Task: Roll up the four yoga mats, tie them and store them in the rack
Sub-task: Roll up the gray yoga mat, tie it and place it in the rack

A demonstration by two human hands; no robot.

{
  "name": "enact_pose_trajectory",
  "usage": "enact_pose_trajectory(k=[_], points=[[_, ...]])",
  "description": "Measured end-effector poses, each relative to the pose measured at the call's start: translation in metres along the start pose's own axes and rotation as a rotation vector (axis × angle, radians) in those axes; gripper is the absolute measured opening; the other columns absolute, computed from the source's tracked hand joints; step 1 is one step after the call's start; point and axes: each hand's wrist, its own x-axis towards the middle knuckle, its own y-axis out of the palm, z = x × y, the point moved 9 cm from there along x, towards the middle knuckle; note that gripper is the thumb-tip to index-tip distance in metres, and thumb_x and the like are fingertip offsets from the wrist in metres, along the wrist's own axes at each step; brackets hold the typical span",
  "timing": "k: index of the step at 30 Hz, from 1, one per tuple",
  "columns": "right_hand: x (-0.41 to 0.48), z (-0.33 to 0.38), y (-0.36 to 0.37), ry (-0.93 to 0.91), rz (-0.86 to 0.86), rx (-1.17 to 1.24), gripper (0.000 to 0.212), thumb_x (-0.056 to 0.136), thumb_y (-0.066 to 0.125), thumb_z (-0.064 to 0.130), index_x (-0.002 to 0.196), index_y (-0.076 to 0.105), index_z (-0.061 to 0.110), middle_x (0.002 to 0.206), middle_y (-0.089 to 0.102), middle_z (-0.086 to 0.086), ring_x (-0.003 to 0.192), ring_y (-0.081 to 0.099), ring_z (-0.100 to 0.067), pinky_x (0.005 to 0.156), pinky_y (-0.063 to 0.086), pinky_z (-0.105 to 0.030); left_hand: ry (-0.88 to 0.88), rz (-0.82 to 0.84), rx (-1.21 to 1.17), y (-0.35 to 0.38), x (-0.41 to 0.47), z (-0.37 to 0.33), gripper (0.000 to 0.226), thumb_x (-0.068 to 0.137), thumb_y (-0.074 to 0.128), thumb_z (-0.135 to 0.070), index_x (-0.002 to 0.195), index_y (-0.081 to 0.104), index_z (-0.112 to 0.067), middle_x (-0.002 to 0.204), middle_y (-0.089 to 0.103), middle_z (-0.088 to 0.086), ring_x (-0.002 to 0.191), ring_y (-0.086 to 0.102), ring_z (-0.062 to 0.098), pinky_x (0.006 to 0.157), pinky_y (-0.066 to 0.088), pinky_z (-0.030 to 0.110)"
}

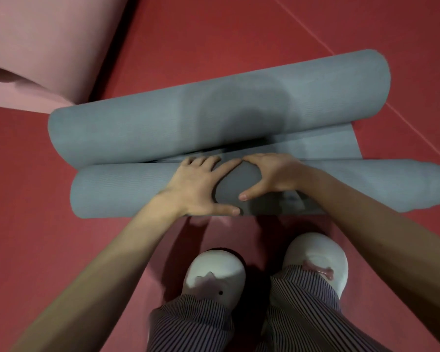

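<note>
One pink mat lies well beyond and to the left of the left hand, loosely curled at one end and not tied.

Near grey roll lies crosswise under both hands and runs well past them on each side. Far grey roll sits just beyond the fingertips, parallel to it. Cannot tell if they're one mat wound from both ends or two mats.

Left hand: palm flat on top of the near roll, fingers spread and draped toward its far side, thumb on the near side. It's pressing, not gripping.

Right hand: just beside the left, index tips almost touching. Same posture, palm down and fingers splayed over the crown. Both are about mid-length on the roll.

Flat grey strip shows beyond and to the right of the right hand, between the two rolls, so it isn't fully wound. No tie visible.

Handling, my read:
- Foam, so light, soft and squashy under the palms.
- Springy: likely to unwind if the pressure comes off.
- Ribbed surface looks grippy, so slip risk is low.
- Long and floppy: the ends may telescope or sag if it's lifted from one end.

Where to hold: keep one palm on the crown at mid-length while tying. Carry it by wrapping around the middle, with the loose edge pinned under the fingers.
</note>
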Motion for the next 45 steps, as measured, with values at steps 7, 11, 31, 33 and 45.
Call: enact_pose_trajectory(k=[7,11,31,33,45], points=[[0.012,-0.008,-0.002,0.038,0.051,0.09,0.089,0.058,0.069,0.071,0.134,0.046,0.033,0.131,0.055,0.009,0.117,0.053,-0.012,0.098,0.04,-0.026,-0.058,0.089,-0.057,-0.007,0.022,0.009,0.112,0.05,0.064,-0.085,0.145,0.022,-0.045,0.136,0.051,-0.007,0.124,0.049,0.021,0.099,0.039,0.032],[0.01,-0.009,0.0,0.07,0.089,0.073,0.074,0.061,0.066,0.072,0.124,0.054,0.034,0.118,0.061,0.012,0.109,0.057,-0.011,0.093,0.043,-0.026,-0.208,0.196,-0.265,-0.003,0.027,0.024,0.119,0.041,0.059,-0.087,0.145,0.032,-0.036,0.141,0.049,-0.011,0.13,0.046,0.015,0.1,0.034,0.03],[-0.028,0.018,-0.006,-0.084,-0.513,-0.327,0.104,0.057,0.042,0.08,0.117,0.058,-0.005,0.113,0.062,-0.019,0.1,0.061,-0.035,0.088,0.047,-0.047,-0.223,0.165,-0.334,-0.01,0.053,0.045,0.135,0.039,0.055,-0.085,0.152,0.003,-0.034,0.154,-0.031,0.009,0.137,-0.037,0.026,0.112,-0.019,0.053],[-0.021,0.013,-0.009,-0.065,-0.46,-0.34,0.112,0.047,0.051,0.083,0.118,0.057,-0.004,0.115,0.063,-0.017,0.1,0.062,-0.035,0.088,0.046,-0.048,-0.217,0.092,-0.289,-0.016,0.054,0.045,0.132,0.039,0.053,-0.09,0.152,0.014,-0.034,0.158,-0.019,0.011,0.143,-0.025,0.029,0.115,-0.015,0.05],[0.023,-0.016,-0.031,0.077,-0.098,-0.138,0.101,0.053,0.065,0.08,0.137,0.038,0.032,0.134,0.05,-0.001,0.122,0.047,-0.023,0.1,0.037,-0.035,-0.079,0.12,-0.048,-0.028,0.047,0.037,0.12,0.042,0.065,-0.084,0.145,0.02,-0.043,0.138,0.047,-0.005,0.126,0.046,0.024,0.103,0.039,0.041]])
